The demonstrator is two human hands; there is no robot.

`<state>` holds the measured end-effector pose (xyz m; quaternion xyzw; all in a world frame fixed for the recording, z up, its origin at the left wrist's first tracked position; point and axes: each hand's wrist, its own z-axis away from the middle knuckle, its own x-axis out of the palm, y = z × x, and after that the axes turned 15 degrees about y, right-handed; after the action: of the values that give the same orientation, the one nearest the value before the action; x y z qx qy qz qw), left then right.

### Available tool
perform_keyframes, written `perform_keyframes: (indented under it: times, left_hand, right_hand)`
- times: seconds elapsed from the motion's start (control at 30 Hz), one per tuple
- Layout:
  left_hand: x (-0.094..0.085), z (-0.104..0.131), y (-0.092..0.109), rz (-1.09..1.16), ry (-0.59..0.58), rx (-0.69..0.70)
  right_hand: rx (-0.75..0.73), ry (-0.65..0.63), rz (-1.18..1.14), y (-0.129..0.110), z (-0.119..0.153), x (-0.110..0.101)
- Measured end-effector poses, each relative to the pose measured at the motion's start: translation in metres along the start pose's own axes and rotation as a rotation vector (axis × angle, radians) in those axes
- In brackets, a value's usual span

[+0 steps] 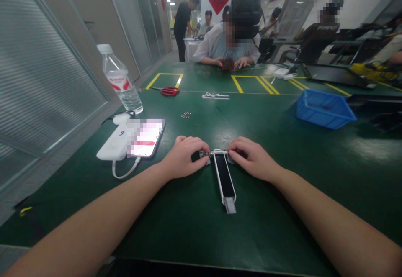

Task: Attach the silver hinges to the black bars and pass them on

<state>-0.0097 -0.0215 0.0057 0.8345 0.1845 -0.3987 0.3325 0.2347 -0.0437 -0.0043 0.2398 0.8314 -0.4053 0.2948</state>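
Observation:
A long narrow device with a black face and a white rim lies on the green table, a grey tab sticking out of its near end. Small metal parts stand out to both sides of its far end. My left hand pinches the metal piece on the left between thumb and fingers. On the right, my right hand closes its thumb and fingers on the other small metal piece, which its fingertips partly cover.
Left on the green table are a white power bank, a phone and a water bottle. Beyond are small rings, red scissors, white strips and a blue bin. A person sits opposite.

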Motion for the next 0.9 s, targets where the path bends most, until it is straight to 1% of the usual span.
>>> perform_keyframes:
  times: [0.17, 0.57, 0.63, 0.8, 0.9]
  left_hand:
    - [0.0008, -0.001, 0.0001, -0.041, 0.012, -0.034]
    - [0.0023, -0.0015, 0.0001, -0.038, 0.017, -0.046]
    - [0.0022, -0.0014, 0.0, -0.036, 0.015, -0.05]
    - [0.001, -0.001, -0.0002, -0.029, 0.001, -0.05]
    - [0.0006, -0.0006, -0.0005, -0.022, 0.002, -0.047]
  right_hand:
    - [0.006, 0.003, -0.003, -0.0001, 0.0001, -0.0003]
    - [0.008, 0.006, -0.002, -0.0001, -0.0006, 0.0001]
    - [0.024, 0.006, -0.026, 0.0013, -0.0008, -0.0002]
    - [0.122, 0.031, -0.088, 0.0054, -0.0007, -0.001]
    - [0.119, 0.025, -0.07, 0.0049, -0.0004, -0.0009]
